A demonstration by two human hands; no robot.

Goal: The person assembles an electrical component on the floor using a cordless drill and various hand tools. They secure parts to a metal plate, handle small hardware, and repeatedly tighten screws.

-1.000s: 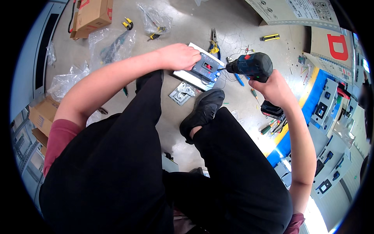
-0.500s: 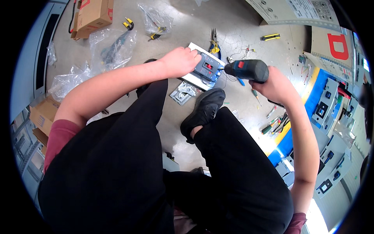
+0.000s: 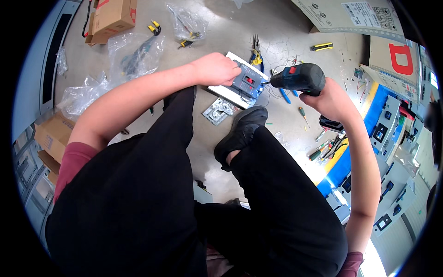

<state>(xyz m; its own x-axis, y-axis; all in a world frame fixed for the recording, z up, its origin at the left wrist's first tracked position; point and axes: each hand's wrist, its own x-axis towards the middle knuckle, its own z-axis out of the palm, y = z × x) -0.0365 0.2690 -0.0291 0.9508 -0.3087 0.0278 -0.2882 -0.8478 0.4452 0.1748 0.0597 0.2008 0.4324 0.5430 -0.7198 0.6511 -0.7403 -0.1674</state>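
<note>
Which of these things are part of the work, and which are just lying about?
Seemingly in the job:
circuit breaker with red switch
white panel beneath it
cordless drill, pointed at the breaker

Seemingly just lying about:
yellow-and-black utility knife
screwdriver
upper-left cardboard box
crumpled clear plastic bag

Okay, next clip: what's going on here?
A person's right hand grips a drill, its bit pointing at the right end of a dark box with a red switch. The left hand rests at the box's other end. The box lies on a white panel; whether the bit touches it is too small to tell. A metal plate lies nearby on the floor.
</note>
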